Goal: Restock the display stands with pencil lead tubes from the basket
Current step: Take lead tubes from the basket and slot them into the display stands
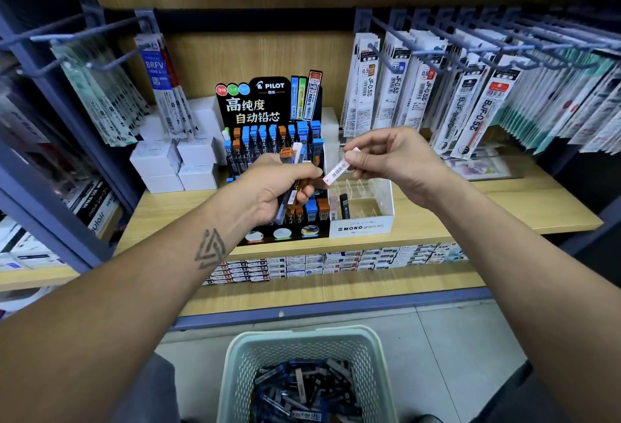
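Pinching a single pale tube (338, 170) between thumb and fingertips, the right hand (393, 162) holds it above the clear MONO stand (361, 226); the left hand (280, 189) clutches a bundle of tubes (291, 184), orange and blue caps showing, in front of the black PILOT stand (268, 167); that loose fistful could slip and scatter while attention is on the other hand; the basket (304, 375) on the floor holds many more, its lower edge cut off; how many tubes the fist holds is hidden.

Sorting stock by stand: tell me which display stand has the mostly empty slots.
The white MONO graph stand, right of the black Pilot stand. Its clear slots hold only two tubes at the left; the Pilot stand's rows are packed.
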Demonstrator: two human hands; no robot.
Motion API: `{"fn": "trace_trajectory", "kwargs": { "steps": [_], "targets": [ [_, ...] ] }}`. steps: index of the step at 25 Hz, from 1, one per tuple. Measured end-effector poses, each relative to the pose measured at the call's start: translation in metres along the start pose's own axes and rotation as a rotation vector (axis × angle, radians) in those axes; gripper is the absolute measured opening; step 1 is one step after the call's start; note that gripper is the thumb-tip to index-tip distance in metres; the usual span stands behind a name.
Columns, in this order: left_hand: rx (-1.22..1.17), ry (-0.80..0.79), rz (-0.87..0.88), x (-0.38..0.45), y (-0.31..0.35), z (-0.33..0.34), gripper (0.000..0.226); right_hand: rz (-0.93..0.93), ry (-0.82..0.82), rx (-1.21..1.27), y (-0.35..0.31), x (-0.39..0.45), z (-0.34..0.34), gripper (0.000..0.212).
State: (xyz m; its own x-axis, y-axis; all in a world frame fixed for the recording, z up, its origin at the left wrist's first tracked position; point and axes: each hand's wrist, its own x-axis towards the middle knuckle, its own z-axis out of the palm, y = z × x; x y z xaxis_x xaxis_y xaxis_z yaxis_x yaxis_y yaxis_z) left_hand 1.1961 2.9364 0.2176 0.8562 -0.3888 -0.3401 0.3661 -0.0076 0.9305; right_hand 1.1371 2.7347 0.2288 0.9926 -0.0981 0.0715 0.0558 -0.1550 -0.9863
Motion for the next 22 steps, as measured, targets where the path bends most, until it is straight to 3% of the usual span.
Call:
{"fn": "trace_trajectory", "kwargs": {
  "steps": [9, 22],
  "targets": [
    [0.034, 0.028, 0.081, 0.0, 0.004, -0.003, 0.01, -0.028, 0.11, -0.672, 0.018, 0.008, 0.001, 0.007],
    [0.027, 0.003, 0.089, -0.002, 0.003, -0.004, 0.01, -0.062, 0.009, -0.937, 0.054, 0.009, 0.033, 0.007]
  ]
}}
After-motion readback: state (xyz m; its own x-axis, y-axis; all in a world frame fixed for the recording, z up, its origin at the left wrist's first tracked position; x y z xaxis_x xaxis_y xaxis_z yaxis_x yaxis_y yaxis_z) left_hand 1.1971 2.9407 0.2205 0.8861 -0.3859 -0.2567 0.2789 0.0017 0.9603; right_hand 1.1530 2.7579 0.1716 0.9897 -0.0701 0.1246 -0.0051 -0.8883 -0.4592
